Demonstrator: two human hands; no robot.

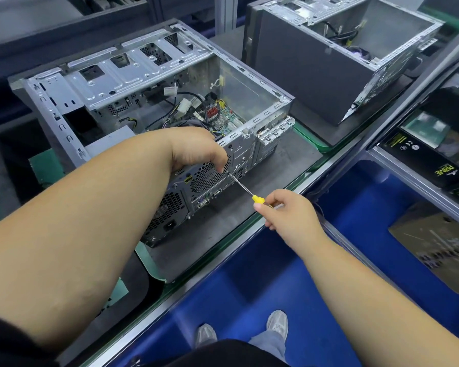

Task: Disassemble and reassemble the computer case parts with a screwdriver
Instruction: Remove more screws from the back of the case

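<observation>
The computer case [149, 107] lies on its side on the grey surface [284, 154], open side up, with the motherboard [220, 117] and loose cables [186, 102] visible inside. Its rear panel faces the person.

Left grip [196, 149]: the hand rests on the upper edge of the rear panel, fingers curled down over the fan grille [207, 176]. The fingertips sit at the tip end of the screwdriver shaft. Whether they pinch a screw or only steady the shaft cannot be told; the contact point is hidden under the fingers.

Right grip [286, 210]: the hand is closed on the yellow handle of the screwdriver [257, 199], thumb and fingers wrapped around it. Only the front end of the handle shows ahead of the thumb. The metal shaft runs up and to the left from this grip to the rear panel, meeting it just beside the left grip's fingertips, near the fan grille.

A second computer case [329, 62], also open, stands on the same surface well beyond the right grip. A dark product box [421, 152] lies on a shelf to the right of that grip. Below both grips, the blue floor [249, 274] and the person's shoes [277, 324] are visible.
</observation>
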